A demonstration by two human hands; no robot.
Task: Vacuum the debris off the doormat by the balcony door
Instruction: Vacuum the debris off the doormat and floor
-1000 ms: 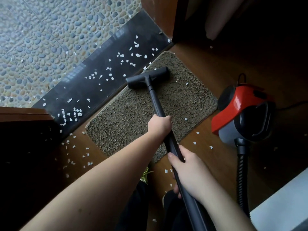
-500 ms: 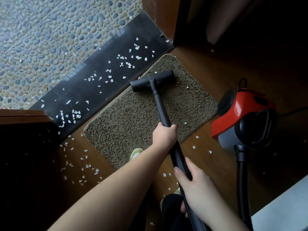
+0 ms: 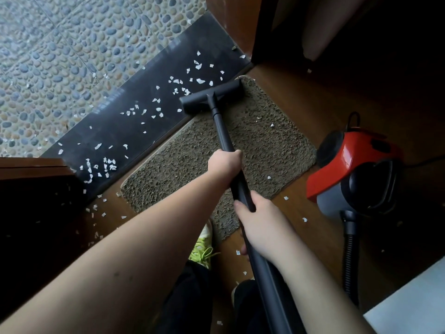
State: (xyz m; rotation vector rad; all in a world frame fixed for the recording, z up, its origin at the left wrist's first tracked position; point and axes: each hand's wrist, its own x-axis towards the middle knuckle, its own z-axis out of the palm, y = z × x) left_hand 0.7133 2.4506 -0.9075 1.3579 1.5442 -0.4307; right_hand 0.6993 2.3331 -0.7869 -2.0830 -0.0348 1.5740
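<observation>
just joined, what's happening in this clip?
A person is vacuuming a doormat at a doorway. Both hands grip the black wand: the left hand higher up, the right hand lower down. The floor head sits at the mat's far edge by the dark threshold. A few white scraps remain on the mat, many more on the threshold. The red vacuum stands to the right.

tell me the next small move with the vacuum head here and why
Probably draw the vacuum head back and right along the doormat. It sits at the mat's far edge by the dark threshold, while white scraps lie on the mat's right side. Both the left hand and right hand grip the wand.
</observation>
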